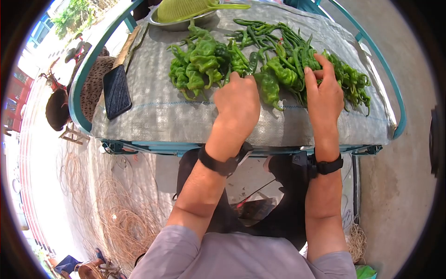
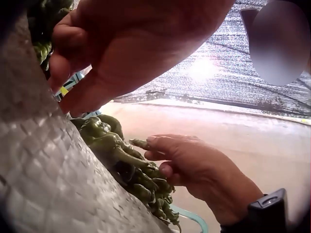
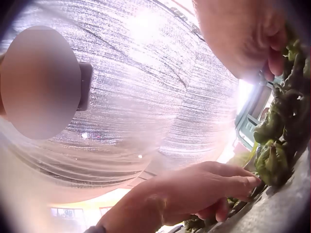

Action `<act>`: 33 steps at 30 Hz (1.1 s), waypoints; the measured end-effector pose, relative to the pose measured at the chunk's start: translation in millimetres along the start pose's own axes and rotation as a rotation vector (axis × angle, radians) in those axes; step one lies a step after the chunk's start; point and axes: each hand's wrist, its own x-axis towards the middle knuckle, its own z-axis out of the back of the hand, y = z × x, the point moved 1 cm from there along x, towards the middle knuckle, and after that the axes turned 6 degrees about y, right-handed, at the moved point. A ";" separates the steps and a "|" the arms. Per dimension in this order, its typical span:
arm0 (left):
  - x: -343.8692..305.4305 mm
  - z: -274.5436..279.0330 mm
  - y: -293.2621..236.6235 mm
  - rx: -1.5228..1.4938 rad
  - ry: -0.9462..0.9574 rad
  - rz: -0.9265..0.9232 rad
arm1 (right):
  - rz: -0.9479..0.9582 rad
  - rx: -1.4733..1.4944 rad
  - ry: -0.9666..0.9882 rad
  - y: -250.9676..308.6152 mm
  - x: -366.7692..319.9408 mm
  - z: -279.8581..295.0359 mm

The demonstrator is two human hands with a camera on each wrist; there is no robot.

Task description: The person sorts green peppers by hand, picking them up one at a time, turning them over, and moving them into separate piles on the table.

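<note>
In the head view, my left hand (image 1: 237,102) reaches over the cloth with curled fingers, right at the green peppers in the middle. A dark green pepper (image 1: 253,63) shows just beyond its knuckles, and a wrinkled pepper (image 1: 269,87) lies close on its right. The underside of these fingertips is hidden; I cannot tell whether they grip anything. Over the right part of the heap is my right hand (image 1: 324,95), thumb and forefinger bent. The left wrist view shows a slim green pepper (image 2: 140,143) pinched at its fingertips. To the left sits a pile of wrinkled peppers (image 1: 200,60).
Long thin peppers (image 1: 274,33) lie at the back, more peppers (image 1: 355,83) at far right. A yellow-green strainer (image 1: 186,10) rests on a metal bowl (image 1: 162,24). A phone (image 1: 116,92) lies near the left edge. Teal rails (image 1: 394,88) border the woven sheet (image 1: 158,123).
</note>
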 end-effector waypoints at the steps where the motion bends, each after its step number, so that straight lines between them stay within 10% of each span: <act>1: -1.5 -0.7 -2.3 0.016 0.036 0.015 | -0.009 -0.010 0.001 -0.8 0.5 -1.1; 18: 15.0 10.7 2.7 -0.480 -0.475 -0.145 | 0.173 0.194 -0.235 -0.5 -0.6 5.2; 25: 1.6 7.4 -40.1 -0.677 -0.669 -0.296 | 0.053 0.746 0.327 24.8 -18.0 -2.7; 33: -6.5 0.6 -55.4 -0.651 -0.392 -0.266 | 0.026 0.804 0.108 13.3 -10.7 1.2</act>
